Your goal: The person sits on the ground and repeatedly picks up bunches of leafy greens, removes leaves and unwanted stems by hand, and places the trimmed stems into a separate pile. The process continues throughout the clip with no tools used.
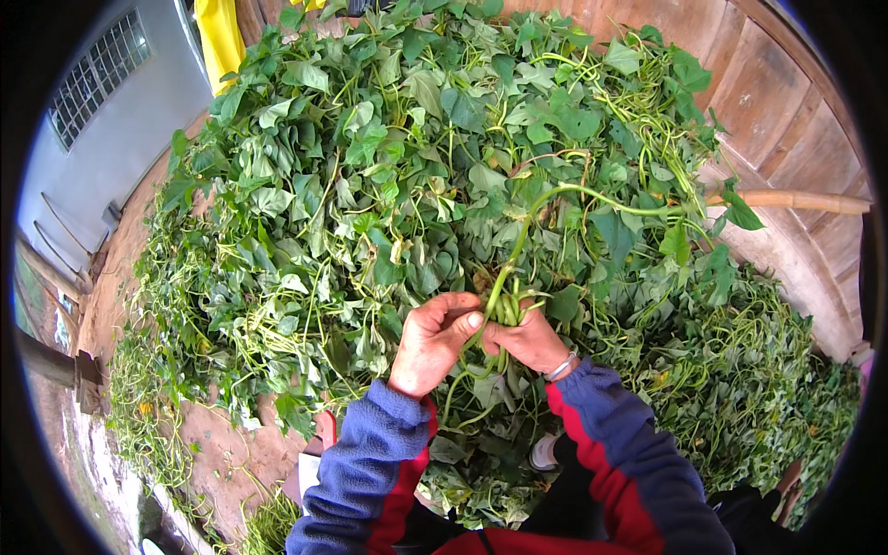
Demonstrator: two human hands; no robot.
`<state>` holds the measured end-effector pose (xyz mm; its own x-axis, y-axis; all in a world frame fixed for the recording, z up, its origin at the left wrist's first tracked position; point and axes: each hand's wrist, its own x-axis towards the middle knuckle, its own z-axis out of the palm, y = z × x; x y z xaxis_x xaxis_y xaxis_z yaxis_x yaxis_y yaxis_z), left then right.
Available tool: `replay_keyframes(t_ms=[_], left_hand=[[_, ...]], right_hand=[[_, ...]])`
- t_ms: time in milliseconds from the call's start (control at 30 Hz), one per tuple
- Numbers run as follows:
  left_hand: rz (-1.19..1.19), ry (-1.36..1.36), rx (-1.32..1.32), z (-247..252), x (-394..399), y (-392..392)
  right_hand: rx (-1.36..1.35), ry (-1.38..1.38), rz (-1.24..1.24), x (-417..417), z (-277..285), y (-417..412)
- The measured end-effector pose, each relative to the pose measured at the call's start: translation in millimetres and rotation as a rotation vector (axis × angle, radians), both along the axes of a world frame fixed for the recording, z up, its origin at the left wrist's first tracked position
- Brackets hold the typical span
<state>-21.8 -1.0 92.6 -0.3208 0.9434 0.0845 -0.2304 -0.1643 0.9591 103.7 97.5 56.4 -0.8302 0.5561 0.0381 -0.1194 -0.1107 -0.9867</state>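
Note:
My right hand point(531, 340) grips a small bundle of cut green vine stems point(508, 310) in front of my body. At its left side, my left hand point(437, 336) pinches a long thick green vine point(522, 239) between thumb and forefinger. That vine rises from the bundle, arches over to the right and runs out across the leaves. Both hands are close together above a large heap of leafy green vines point(361, 201). The lower ends of the bundle hang partly hidden below my hands.
More vines point(721, 361) lie heaped at the right. Wooden boards point(770, 76) and a bamboo pole point(798, 200) stand behind them. A red-handled tool point(326, 428) is by my left sleeve. Yellow cloth point(218, 41) hangs near a white wall point(163, 76) with a barred window.

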Motion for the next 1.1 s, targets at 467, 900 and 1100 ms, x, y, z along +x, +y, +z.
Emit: replay_keyframes(t_ms=[467,900,1100], left_hand=[[-0.164,0.560,-0.177,-31,3,8],[0.053,0.214,-0.257,-40,10,10],[0.068,0.158,-0.166,-43,1,15]], right_hand=[[0.049,0.090,-0.420,19,-5,30],[0.185,-0.238,-0.154,25,-21,33],[0.113,0.013,0.026,16,-25,13]])
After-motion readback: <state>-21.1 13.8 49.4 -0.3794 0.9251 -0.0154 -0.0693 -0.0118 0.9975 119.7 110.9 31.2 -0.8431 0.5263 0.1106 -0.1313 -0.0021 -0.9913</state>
